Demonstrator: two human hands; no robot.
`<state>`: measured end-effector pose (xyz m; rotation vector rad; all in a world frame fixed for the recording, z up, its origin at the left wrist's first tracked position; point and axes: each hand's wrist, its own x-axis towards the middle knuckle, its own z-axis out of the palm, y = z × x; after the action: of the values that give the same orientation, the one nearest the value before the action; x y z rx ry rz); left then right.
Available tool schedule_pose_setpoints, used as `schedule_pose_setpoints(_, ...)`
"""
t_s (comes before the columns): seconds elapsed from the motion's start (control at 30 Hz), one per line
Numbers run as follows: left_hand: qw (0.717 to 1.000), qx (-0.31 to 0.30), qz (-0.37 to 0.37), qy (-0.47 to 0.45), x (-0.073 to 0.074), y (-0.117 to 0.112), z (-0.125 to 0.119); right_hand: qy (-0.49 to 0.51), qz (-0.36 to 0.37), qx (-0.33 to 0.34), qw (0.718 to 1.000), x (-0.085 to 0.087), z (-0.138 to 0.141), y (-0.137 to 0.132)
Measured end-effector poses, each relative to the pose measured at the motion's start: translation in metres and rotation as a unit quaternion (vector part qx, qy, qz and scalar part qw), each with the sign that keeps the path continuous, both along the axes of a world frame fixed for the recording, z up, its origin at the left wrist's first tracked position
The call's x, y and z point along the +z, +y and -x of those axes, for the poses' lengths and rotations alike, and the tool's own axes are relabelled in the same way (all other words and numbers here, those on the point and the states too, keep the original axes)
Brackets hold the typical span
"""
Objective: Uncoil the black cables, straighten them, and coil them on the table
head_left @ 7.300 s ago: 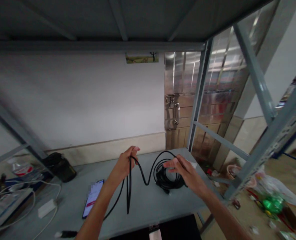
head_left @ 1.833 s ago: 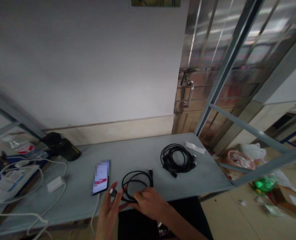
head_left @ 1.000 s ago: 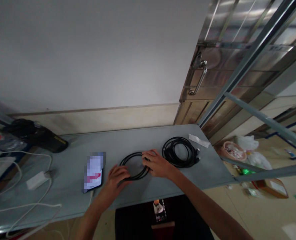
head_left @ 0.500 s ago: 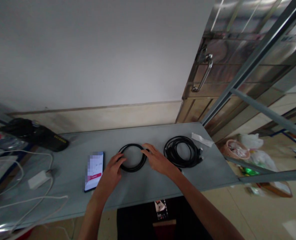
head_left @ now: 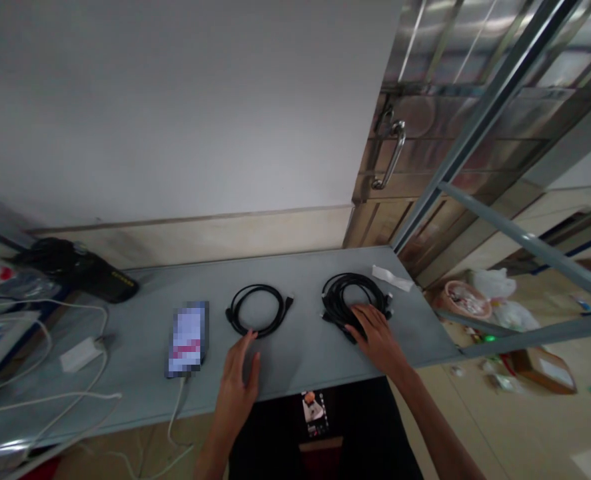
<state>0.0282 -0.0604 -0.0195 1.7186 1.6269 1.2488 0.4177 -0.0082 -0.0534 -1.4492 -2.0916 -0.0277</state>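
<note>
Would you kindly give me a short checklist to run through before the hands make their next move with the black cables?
1. Smaller coil lying in a loop on the table: ok.
2. Left hand free of the smaller coil: cannot tell; a fingertip is at its near edge, touching or just above.
3. Right hand at the larger coil: ok, fingers over its near side; how firm the grip is, cannot tell.
4. Larger coil's connector ends tucked in: not ok; several stick out.
5. Phone apart from both coils: ok, it lies left of the smaller one.
</note>
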Motion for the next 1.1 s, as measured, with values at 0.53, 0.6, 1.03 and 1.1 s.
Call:
schedule_pose_setpoints(0.53, 0.948, 0.025, -0.185, 0.257, -0.020, 0.011, -0.002, 0.059, -0.014, 0.015, 0.998, -0.002, -0.002, -0.005)
schedule_pose_setpoints(0.6, 0.948, 0.026, -0.188, 0.255, -0.019, 0.011, -0.002, 0.068, -0.018, 0.015, 0.997, -0.002, -0.002, -0.004)
schedule_pose_setpoints(1.03, 0.946, 0.050, -0.212, 0.238, -0.018, 0.007, -0.004, 0.150, -0.040, -0.006, 0.988, -0.004, -0.003, -0.001)
schedule_pose_setpoints(1.1, 0.947, 0.060, -0.217, 0.230, -0.019, 0.007, -0.004, 0.169, -0.043, -0.016, 0.985, -0.001, -0.003, -0.001)
